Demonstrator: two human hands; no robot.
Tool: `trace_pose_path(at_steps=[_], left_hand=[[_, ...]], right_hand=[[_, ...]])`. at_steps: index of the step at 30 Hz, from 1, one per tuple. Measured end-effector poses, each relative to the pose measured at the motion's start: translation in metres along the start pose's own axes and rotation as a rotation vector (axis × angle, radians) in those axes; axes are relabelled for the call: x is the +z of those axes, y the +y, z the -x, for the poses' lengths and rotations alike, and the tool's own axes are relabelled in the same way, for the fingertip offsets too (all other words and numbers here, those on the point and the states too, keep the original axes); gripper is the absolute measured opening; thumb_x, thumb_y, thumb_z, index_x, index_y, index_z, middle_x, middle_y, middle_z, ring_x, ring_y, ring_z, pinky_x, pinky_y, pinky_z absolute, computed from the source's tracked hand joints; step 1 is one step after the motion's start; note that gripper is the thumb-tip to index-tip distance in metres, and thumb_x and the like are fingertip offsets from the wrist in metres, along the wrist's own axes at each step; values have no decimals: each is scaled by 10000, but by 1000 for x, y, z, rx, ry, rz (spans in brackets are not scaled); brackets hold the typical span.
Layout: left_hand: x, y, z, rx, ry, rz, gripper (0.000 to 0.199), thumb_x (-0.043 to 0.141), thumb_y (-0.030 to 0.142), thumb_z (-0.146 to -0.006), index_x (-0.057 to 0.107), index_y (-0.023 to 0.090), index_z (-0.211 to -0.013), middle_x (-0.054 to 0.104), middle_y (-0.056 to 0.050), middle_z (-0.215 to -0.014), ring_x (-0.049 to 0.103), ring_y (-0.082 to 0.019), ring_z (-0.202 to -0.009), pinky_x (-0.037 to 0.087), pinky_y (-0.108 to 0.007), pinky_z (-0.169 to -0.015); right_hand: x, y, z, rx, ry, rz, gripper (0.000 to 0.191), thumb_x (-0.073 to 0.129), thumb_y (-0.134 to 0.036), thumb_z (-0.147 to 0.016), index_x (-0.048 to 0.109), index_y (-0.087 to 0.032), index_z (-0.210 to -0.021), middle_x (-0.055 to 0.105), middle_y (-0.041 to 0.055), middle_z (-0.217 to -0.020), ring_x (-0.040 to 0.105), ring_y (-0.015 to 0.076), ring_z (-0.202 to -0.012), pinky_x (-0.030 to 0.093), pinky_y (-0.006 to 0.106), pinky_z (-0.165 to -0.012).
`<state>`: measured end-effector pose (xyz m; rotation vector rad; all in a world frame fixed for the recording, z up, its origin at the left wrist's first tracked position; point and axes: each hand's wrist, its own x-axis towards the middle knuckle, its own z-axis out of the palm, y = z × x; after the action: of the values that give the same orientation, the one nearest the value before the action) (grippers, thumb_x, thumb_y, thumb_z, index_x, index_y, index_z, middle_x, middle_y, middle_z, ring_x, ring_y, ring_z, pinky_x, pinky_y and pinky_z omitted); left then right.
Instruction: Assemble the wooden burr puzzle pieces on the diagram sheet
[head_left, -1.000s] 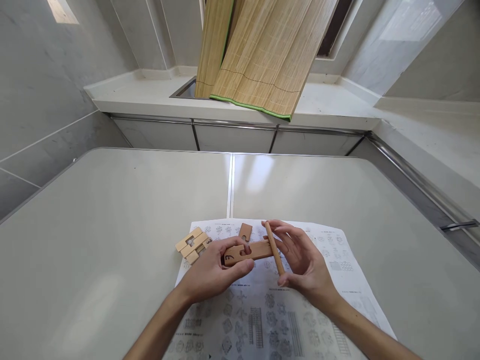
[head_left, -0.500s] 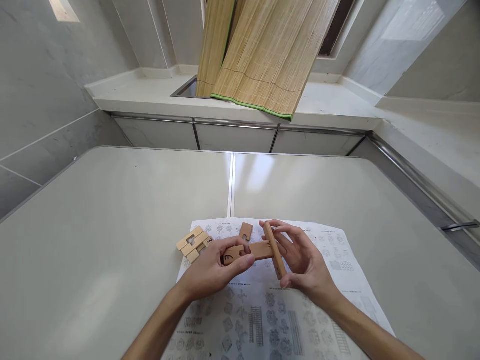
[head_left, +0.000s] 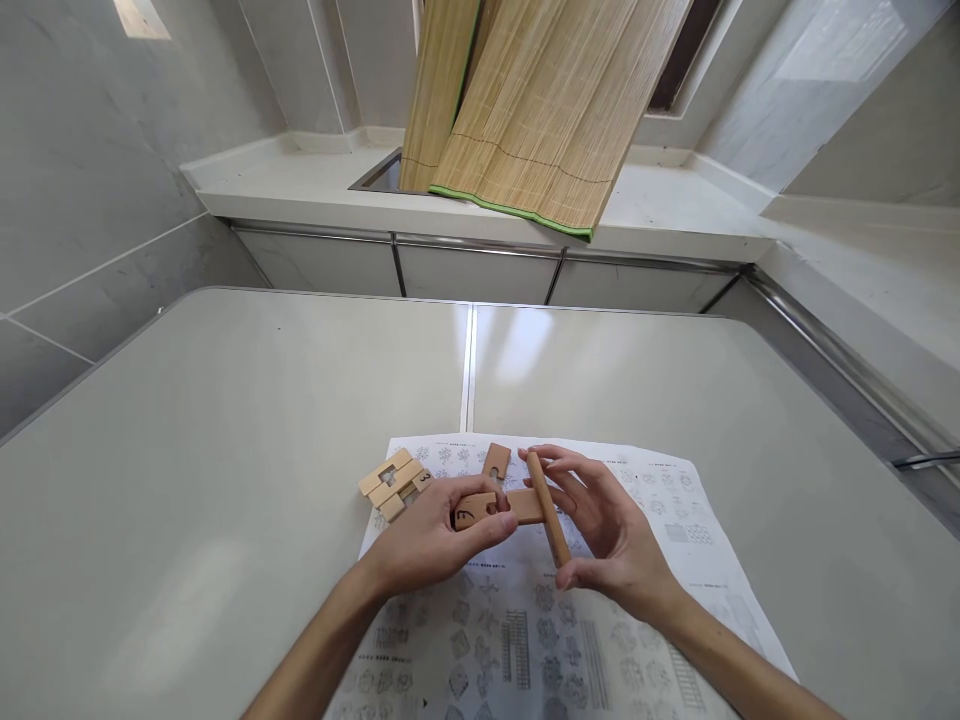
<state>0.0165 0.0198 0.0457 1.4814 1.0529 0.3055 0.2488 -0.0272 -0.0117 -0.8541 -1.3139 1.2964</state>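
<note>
Between thumb and fingers, my left hand (head_left: 435, 535) grips a flat reddish-brown wooden piece (head_left: 525, 506) with a dark mark and a small notch near its left end. My right hand (head_left: 611, 525) holds a narrow wooden bar (head_left: 550, 510) by its two ends, fingertips at the top and thumb at the bottom. The bar stands crosswise against the right end of the flat piece. Beyond my left hand lies a small brown notched piece (head_left: 496, 461) on the paper. Light wooden pieces (head_left: 395, 483), one marked 3, lie together left of it.
A large printed sheet (head_left: 675, 570) with small diagrams lies under my hands on the pale table (head_left: 262, 420). Past the table's far edge is a white counter (head_left: 300, 195), with a bamboo mat (head_left: 555, 120) hanging over its edge.
The crosswise bar has turned slightly in my right hand, and its marked side no longer shows. The view has shifted a little. My left hand keeps its grip.
</note>
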Motion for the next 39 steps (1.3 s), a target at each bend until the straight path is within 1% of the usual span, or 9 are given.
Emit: trace_pose_path(at_steps=[4, 6, 8, 11, 13, 17, 21, 26, 39], left_hand=[[1, 0, 0, -1, -6, 4, 363, 635, 554, -932, 686, 195, -918, 503, 40, -688, 425, -119, -597, 329, -234, -548], [1, 1, 1, 10, -6, 6, 363, 633, 552, -935, 695, 195, -928, 502, 39, -688, 421, -119, -598, 330, -234, -546], [3, 2, 0, 31, -9, 0, 363, 623, 550, -943, 705, 197, -932, 496, 39, -682, 416, -119, -596, 327, -233, -543], [6, 3, -1, 73, -21, -17, 370, 598, 553, -964, 718, 203, -947, 482, 37, -684, 407, -122, -607, 318, -233, -547], [9, 2, -2, 89, -45, -11, 402, 565, 573, -981, 703, 199, -928, 458, 38, -682, 398, -124, -612, 313, -237, -550], [12, 1, -3, 81, -86, 34, 468, 484, 607, -1011, 634, 193, -853, 396, 49, -641, 362, -121, -572, 287, -251, -521], [14, 1, -2, 89, -76, 52, 439, 474, 574, -1027, 613, 198, -850, 384, 56, -624, 349, -121, -568, 276, -258, -524], [14, 1, -2, 93, -73, 30, 419, 471, 544, -1040, 592, 198, -837, 386, 57, -636, 341, -122, -582, 275, -266, -549], [14, -1, -3, 101, -71, 27, 399, 468, 496, -1057, 562, 193, -815, 384, 57, -687, 341, -127, -642, 286, -280, -626]], right_hand=[[1, -2, 1, 0, -14, 1, 733, 975, -384, -728, 601, -355, -1358, 511, 108, -1598, 468, 359, -1501, 449, 586, -1207], [1, -2, 2, -6, -17, 12, 736, 971, -402, -728, 598, -353, -1361, 515, 114, -1595, 478, 364, -1494, 450, 595, -1204], [2, -2, 2, -11, -16, 35, 738, 969, -430, -722, 601, -350, -1356, 523, 122, -1585, 496, 373, -1479, 476, 596, -1182], [4, 0, 3, -27, -13, 72, 741, 979, -428, -705, 611, -347, -1343, 535, 128, -1570, 514, 380, -1464, 513, 581, -1153], [6, 1, 4, -40, -30, 86, 758, 984, -424, -696, 607, -350, -1350, 541, 124, -1566, 512, 380, -1466, 510, 574, -1158], [7, 2, 6, -49, -66, 89, 771, 974, -440, -709, 590, -361, -1373, 540, 115, -1570, 495, 372, -1480, 486, 559, -1186], [7, 1, 5, -55, -67, 85, 746, 965, -413, -736, 585, -371, -1376, 537, 96, -1572, 482, 356, -1492, 470, 545, -1202], [6, 1, 5, -55, -62, 90, 743, 965, -392, -742, 582, -358, -1377, 534, 105, -1569, 477, 362, -1494, 464, 556, -1203], [6, 1, 5, -43, -76, 63, 756, 977, -355, -731, 581, -372, -1375, 529, 85, -1558, 469, 344, -1498, 455, 502, -1215]])
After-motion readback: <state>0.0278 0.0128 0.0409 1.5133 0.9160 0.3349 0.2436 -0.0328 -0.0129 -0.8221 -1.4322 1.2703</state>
